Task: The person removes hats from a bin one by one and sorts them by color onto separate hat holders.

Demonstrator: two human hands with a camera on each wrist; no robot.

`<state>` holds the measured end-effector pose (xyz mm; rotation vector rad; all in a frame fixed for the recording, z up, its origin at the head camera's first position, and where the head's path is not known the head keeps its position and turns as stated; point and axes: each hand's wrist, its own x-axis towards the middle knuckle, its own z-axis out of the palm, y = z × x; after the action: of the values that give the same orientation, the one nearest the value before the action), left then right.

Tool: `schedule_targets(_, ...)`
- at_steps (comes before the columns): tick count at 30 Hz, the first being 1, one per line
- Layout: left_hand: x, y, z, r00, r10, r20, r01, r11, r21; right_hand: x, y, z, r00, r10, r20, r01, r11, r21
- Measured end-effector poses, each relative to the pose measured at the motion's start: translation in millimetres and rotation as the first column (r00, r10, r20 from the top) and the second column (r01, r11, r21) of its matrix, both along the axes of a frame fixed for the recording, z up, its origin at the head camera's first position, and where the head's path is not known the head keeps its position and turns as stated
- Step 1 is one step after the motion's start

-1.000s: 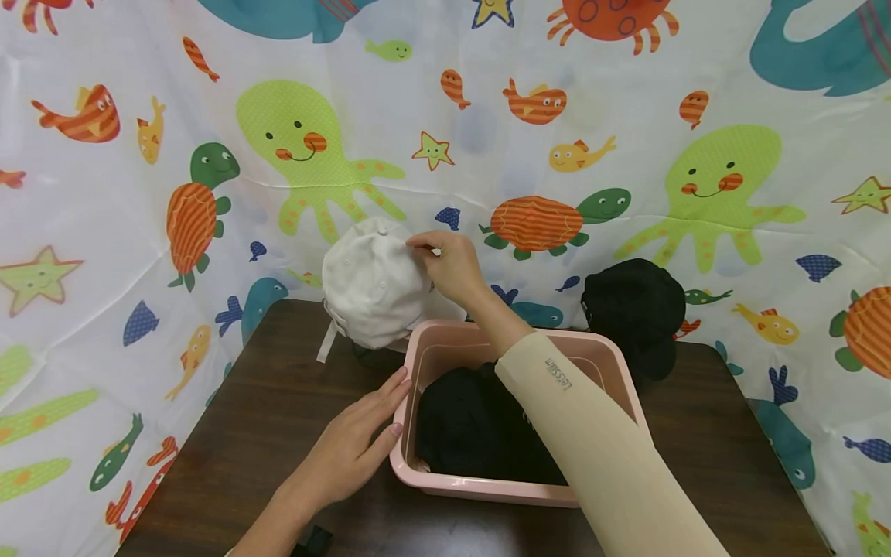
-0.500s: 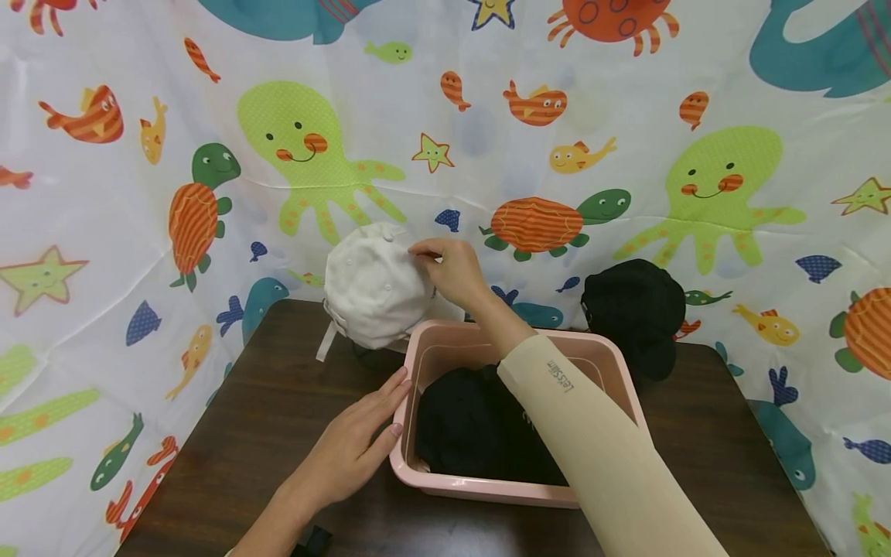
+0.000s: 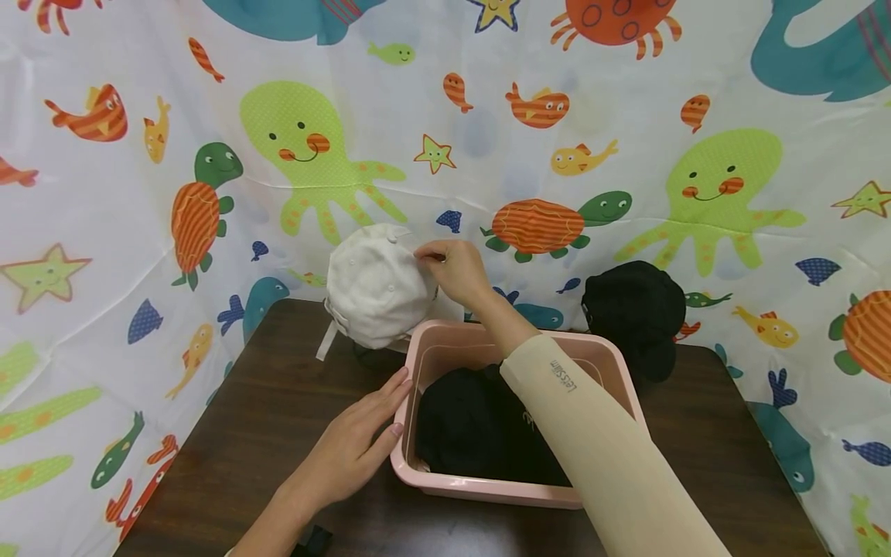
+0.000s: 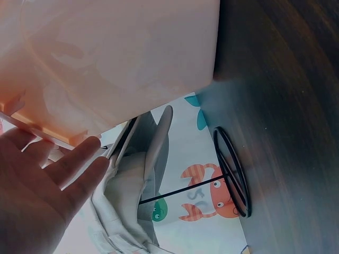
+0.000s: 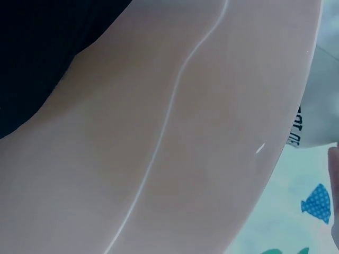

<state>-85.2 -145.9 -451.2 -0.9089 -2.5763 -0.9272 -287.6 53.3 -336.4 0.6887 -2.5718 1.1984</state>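
A white cap (image 3: 379, 286) sits at the back left on a black wire stand (image 4: 183, 189). The thumb and fingers of my right hand (image 3: 455, 271) pinch the right side of its crown. My left hand (image 3: 355, 437) rests with fairly straight fingers along the left rim of a pink plastic basin (image 3: 501, 491). Inside that basin lie black caps (image 3: 459, 425), partly covered by my right sleeve. In the right wrist view, only a sliver of the right hand (image 5: 335, 190) shows at the edge, and black lettering marks the white cap (image 5: 318, 106).
Another black cap (image 3: 633, 309) is perched at the back right, behind the basin's corner. The dark wooden table (image 3: 278, 402) ends at a white curtain (image 3: 473, 46) printed with sea animals. A small black object (image 3: 316, 540) is beside my left wrist.
The white cap's crown has tipped slightly down and right, with my right hand moving along a little. My left hand and the basin have stayed in place.
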Motion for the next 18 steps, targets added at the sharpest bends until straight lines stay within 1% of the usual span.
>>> schedule_targets(3,-0.5,0,-0.3,1.0,-0.001,0.0,0.001,1.0,0.001,0.3,1,1.1,1.0,0.0,-0.003,0.0,1.0,0.014)
schedule_targets(8,-0.8,1,0.0,1.0,-0.001,0.001,0.001,1.0,0.0,0.2,5,6.8,1.0,-0.001,-0.03,0.003,0.998,0.069)
schedule_targets(14,0.1,2,0.1,1.0,0.004,-0.001,-0.004,1.0,0.004,3.8,14,21.2,0.998,0.002,-0.071,0.005,0.994,0.112)
schedule_targets(18,-0.1,2,-0.3,1.0,0.006,0.001,-0.006,1.0,0.005,9.6,21,30.2,0.996,0.011,-0.088,-0.002,0.994,0.108)
